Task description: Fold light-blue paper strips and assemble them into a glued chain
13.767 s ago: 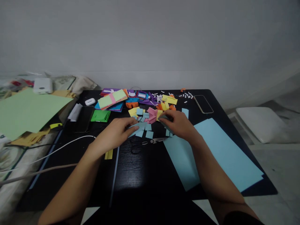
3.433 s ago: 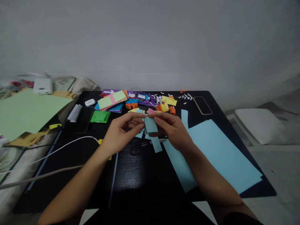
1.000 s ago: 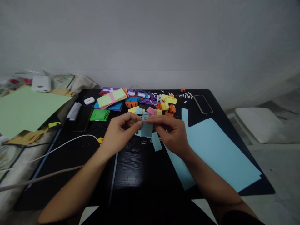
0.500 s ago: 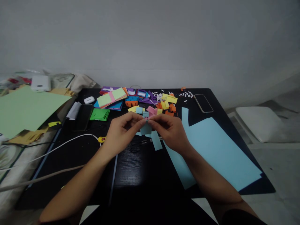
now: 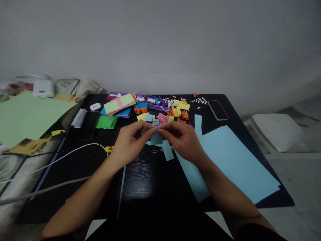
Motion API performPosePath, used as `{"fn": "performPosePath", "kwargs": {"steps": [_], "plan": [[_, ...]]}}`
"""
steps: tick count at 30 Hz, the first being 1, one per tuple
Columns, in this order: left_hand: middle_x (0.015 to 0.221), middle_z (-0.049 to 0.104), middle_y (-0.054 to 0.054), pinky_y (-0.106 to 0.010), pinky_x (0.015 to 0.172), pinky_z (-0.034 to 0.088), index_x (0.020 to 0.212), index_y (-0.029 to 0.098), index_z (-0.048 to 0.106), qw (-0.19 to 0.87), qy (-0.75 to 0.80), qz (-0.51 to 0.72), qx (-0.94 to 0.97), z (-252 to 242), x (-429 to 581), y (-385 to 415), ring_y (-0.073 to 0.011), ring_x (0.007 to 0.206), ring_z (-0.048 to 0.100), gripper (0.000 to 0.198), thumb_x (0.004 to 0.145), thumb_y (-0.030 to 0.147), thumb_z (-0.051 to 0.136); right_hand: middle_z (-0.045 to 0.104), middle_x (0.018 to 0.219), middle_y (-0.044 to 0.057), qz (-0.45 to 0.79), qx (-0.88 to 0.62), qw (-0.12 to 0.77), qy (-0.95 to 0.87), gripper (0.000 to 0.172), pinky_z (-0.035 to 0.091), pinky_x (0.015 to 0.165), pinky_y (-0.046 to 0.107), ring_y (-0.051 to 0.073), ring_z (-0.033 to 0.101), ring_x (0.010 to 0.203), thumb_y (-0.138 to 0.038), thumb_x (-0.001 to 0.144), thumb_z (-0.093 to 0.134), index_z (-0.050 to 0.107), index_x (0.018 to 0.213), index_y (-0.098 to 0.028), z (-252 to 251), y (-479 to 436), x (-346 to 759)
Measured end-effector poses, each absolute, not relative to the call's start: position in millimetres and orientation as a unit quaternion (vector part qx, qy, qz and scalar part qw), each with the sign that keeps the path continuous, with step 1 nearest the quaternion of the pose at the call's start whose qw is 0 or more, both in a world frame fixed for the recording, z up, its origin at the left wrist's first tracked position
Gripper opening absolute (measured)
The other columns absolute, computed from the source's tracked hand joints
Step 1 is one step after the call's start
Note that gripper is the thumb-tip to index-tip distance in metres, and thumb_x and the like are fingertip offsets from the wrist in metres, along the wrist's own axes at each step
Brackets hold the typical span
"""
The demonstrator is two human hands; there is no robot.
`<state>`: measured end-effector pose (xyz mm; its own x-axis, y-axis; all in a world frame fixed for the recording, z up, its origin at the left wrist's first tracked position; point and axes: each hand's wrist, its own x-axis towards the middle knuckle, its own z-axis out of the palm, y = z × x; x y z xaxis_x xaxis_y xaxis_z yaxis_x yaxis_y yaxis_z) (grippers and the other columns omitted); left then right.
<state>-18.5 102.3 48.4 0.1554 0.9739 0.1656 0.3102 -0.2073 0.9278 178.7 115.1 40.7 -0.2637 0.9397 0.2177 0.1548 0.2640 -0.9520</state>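
Note:
Between both hands, above the middle of the black table, is a small piece of light blue paper (image 5: 156,138). My left hand (image 5: 132,139) pinches its upper left edge between thumb and fingers. The upper right edge is pinched by my right hand (image 5: 181,139). Just behind the fingertips lie small folded pieces of pink paper (image 5: 162,118) and light blue paper (image 5: 148,117). A loose light blue strip (image 5: 167,150) lies below the held piece. Scissors (image 5: 146,155), partly hidden, rest on the dark tabletop.
Large light blue sheets (image 5: 235,160) cover the table's right side, with a phone (image 5: 217,110) behind them. Stacked coloured papers (image 5: 120,104), green slips (image 5: 107,122) and another phone (image 5: 89,125) lie left. A white cable (image 5: 75,151) crosses the left side. White scraps (image 5: 200,100) are scattered behind.

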Motion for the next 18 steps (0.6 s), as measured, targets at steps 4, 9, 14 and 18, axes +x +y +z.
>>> {"fn": "performPosePath", "kwargs": {"steps": [4,9,14,18], "plan": [[0.074,0.072,0.0,-0.025,0.059,0.049,0.089,0.02,0.075,0.388,0.505,0.449,0.626,48,-17,102,-0.0122,0.063,0.063,0.016,0.092,0.036,0.075,0.077,0.096,0.002,0.447,-0.412,0.479,-0.633,0.025,0.062,0.074,0.031,0.018,0.076,0.088,-0.03,0.088,0.083,0.068,0.106,-0.023,41,112,177],[0.066,0.071,0.002,-0.023,0.053,0.05,0.085,0.02,0.075,0.397,0.505,0.479,0.599,53,-14,102,-0.0112,0.055,0.062,0.008,0.09,0.026,0.075,0.071,0.093,0.0,0.45,-0.395,0.463,-0.653,0.034,0.065,0.076,0.032,0.016,0.073,0.081,-0.04,0.08,0.09,0.064,0.095,-0.023,41,109,175],[0.062,0.07,0.001,-0.022,0.05,0.051,0.083,0.019,0.076,0.41,0.511,0.481,0.583,58,-13,102,-0.0117,0.053,0.064,0.006,0.089,0.022,0.076,0.072,0.088,0.0,0.459,-0.407,0.443,-0.654,0.039,0.066,0.075,0.033,0.017,0.073,0.078,-0.045,0.076,0.093,0.065,0.091,-0.022,42,108,174],[0.062,0.071,0.001,-0.022,0.051,0.053,0.084,0.018,0.076,0.426,0.509,0.474,0.579,59,-13,101,-0.0125,0.053,0.066,0.006,0.088,0.023,0.076,0.072,0.086,0.0,0.452,-0.418,0.442,-0.653,0.036,0.065,0.072,0.031,0.016,0.072,0.075,-0.043,0.077,0.092,0.066,0.09,-0.021,42,108,175]]}}
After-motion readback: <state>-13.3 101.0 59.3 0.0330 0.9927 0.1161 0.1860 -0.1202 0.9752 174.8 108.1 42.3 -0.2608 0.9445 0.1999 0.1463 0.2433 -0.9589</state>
